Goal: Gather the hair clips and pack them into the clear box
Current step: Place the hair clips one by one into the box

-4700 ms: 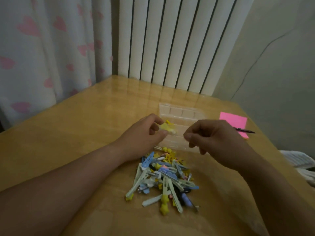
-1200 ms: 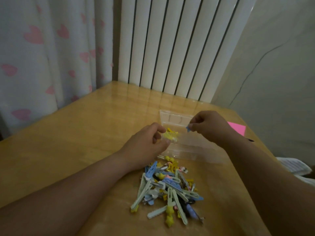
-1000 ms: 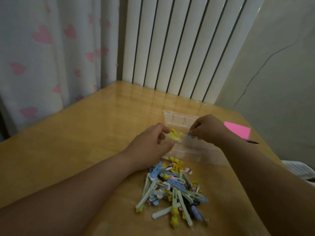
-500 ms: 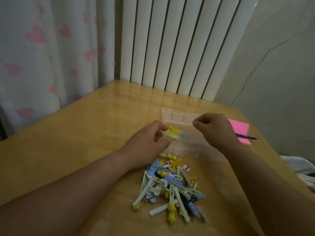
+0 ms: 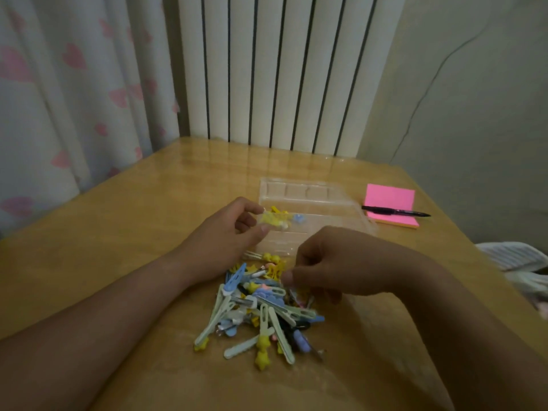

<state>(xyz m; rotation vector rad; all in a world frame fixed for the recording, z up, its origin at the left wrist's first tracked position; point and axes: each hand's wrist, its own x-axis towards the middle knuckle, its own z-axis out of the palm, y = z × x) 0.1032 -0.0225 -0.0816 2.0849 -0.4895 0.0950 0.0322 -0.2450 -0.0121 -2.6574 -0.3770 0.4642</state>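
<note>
Our right hand has returned from box to pile for another clip, grip we cannot tell; left hand pinches yellow clips.

the right hand hides its own fingertips and part of the clip pile; the held clips in the left hand blur together.

head cam | faces forward-down — close over table | single view
</note>
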